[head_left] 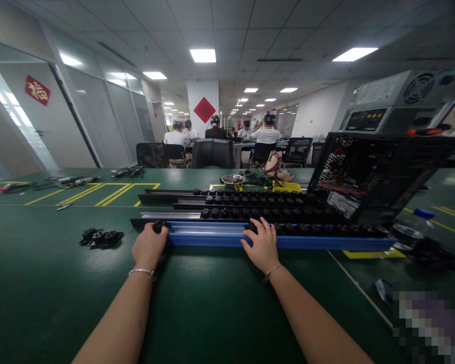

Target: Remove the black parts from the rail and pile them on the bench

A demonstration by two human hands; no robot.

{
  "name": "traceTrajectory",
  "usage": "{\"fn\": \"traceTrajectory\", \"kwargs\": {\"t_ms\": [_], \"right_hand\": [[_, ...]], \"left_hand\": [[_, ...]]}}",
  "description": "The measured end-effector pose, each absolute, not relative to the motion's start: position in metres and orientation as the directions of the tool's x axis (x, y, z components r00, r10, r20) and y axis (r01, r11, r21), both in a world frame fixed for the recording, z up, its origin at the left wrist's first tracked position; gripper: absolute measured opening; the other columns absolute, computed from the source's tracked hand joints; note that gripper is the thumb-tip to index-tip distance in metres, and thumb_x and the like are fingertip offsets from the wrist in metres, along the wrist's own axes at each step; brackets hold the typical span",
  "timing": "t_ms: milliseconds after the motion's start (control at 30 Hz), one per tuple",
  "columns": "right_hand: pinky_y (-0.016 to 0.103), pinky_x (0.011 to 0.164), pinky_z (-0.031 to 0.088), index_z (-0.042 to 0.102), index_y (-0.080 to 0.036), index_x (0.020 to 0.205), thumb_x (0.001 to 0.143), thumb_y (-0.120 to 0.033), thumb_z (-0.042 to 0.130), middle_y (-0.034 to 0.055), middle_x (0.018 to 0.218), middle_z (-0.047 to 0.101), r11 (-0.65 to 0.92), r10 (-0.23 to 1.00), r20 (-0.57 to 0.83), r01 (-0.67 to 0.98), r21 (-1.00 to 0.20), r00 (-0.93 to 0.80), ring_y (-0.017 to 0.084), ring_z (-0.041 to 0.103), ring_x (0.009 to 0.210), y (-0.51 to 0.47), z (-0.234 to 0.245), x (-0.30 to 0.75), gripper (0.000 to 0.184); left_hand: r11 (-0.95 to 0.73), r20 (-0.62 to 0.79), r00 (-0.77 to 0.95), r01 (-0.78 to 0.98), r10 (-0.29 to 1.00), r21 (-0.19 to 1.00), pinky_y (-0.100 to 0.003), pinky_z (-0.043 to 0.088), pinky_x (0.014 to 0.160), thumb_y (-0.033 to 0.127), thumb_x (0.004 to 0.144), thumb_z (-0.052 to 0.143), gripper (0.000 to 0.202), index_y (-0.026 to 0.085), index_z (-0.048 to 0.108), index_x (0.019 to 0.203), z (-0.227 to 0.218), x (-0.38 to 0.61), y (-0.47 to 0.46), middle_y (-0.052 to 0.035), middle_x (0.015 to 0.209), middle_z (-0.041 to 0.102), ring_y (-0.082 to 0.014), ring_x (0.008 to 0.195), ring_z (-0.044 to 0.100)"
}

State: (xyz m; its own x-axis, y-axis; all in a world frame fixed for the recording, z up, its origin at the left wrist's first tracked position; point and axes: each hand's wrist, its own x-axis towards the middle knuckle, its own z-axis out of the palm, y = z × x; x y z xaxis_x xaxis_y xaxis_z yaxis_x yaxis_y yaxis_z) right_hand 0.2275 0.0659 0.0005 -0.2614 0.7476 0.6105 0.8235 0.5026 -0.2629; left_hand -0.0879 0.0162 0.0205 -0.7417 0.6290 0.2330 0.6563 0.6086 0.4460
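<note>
A long blue metal rail (208, 237) lies across the green table in front of me, with a row of black socket modules (311, 230) set in its right part. At the rail's left end my left hand (149, 245) is closed around a black socket module (160, 225). My right hand (263, 245) rests on the rail near its middle, thumb and forefinger around another black module (252, 226), its other fingers a little apart. Between the hands the channel shows bare metal. A few loose black modules (101, 237) lie left of my left hand.
Behind the blue rail lie several black rails (163, 199) with modules. An open computer case (379, 177) stands at the right, near a bottle with a blue cap (413, 227). A metal bowl (233, 180) and cables (127, 172) lie farther back. People sit beyond.
</note>
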Motion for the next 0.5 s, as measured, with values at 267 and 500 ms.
{"fn": "traceTrajectory", "kwargs": {"t_ms": [267,500], "right_hand": [[0.059,0.104,0.016,0.068,-0.027,0.086,0.076,-0.031,0.058,0.0049,0.129,0.048,0.506,0.743,0.615,0.822,-0.260,-0.263,0.030,0.025,0.130,0.0664,-0.0004,0.2279,0.014],[0.058,0.105,0.016,0.067,-0.028,0.086,0.076,-0.032,0.058,0.0043,0.129,0.049,0.493,0.755,0.603,0.830,-0.262,-0.258,0.029,0.026,0.131,0.0655,0.0004,0.2273,0.014]], "left_hand": [[0.605,0.245,-0.756,0.640,0.607,0.473,-0.043,0.048,0.074,0.054,0.077,0.041,0.054,0.019,0.053,0.117,0.0181,-0.0944,0.0161,-0.0150,0.103,0.066,-0.0322,0.092,0.062],[0.591,0.241,-0.766,0.622,0.596,0.514,-0.042,0.048,0.076,0.051,0.077,0.043,0.051,0.019,0.055,0.114,0.0189,-0.0967,0.0149,-0.0147,0.104,0.066,-0.0316,0.093,0.061]]}}
